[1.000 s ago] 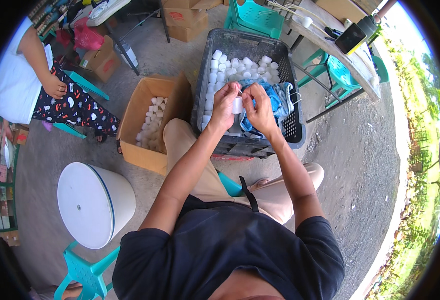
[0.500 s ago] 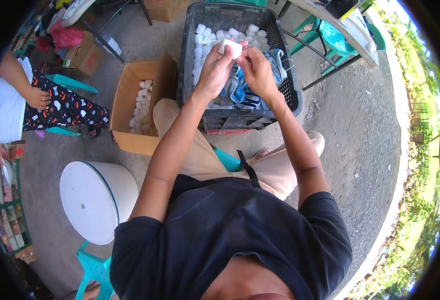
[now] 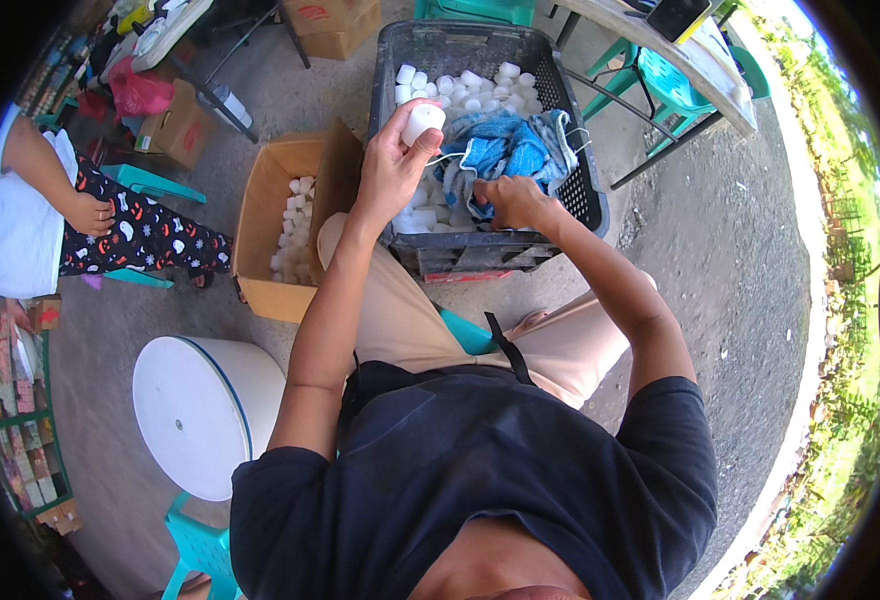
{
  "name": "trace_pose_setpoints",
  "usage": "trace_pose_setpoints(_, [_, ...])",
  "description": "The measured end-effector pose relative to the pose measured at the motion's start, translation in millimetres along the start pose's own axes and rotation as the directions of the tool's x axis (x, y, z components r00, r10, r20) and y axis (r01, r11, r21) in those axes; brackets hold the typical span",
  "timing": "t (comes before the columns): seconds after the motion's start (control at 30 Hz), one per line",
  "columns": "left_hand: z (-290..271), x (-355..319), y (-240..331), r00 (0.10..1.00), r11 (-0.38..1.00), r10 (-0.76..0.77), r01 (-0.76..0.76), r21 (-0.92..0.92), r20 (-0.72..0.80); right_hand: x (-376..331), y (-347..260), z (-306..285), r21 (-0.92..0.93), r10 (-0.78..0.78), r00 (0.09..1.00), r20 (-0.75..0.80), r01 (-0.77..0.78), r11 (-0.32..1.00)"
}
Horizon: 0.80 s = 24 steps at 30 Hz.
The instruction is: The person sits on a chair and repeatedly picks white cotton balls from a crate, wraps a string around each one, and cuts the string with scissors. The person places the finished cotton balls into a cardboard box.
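My left hand is raised over the near left part of a black plastic crate, its fingers and thumb closed round a short white cylinder that looks like a candle. Many similar white candles lie loose in the crate. A rumpled blue and grey cloth covers the crate's right side. My right hand is low at the near side of that cloth, fingers curled and gripping its edge; the fingertips are partly hidden.
Left of the crate stands an open cardboard box with more white pieces. A white round drum is nearer, by a green plastic chair. Another person is at the far left. A table stands at the far right.
My hands were together on the white candle over the crate. Now the left holds it alone, nearer and to the left, while the right has dropped onto the cloth.
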<state>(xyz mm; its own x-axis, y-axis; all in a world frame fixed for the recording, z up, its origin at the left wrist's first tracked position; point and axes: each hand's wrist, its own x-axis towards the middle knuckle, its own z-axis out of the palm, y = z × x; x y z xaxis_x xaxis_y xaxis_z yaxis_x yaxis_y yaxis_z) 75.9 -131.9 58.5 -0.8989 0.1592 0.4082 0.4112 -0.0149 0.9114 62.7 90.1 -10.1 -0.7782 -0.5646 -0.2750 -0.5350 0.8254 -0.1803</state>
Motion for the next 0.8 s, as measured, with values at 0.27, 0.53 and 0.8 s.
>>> trace_pose_setpoints(0.27, [-15, 0, -9, 0.999, 0.994, -0.038, 0.037, 0.103, 0.008, -22, 44, -27, 0.278, -0.013, 0.994, 0.108, -0.017, 0.961])
trace_pose_setpoints(0.53, [-32, -19, -17, 0.998, 0.995, -0.066, 0.067, 0.070, -0.017, -12, 13, 12, -0.210, 0.038, 0.986, -0.160, -0.071, 0.975])
trace_pose_setpoints(0.8, [-22, -20, -24, 0.997, 0.997, -0.077, 0.077, 0.006, 0.008, -30, 26, 13, -0.239, 0.141, 0.978, -0.151, -0.175, 0.955])
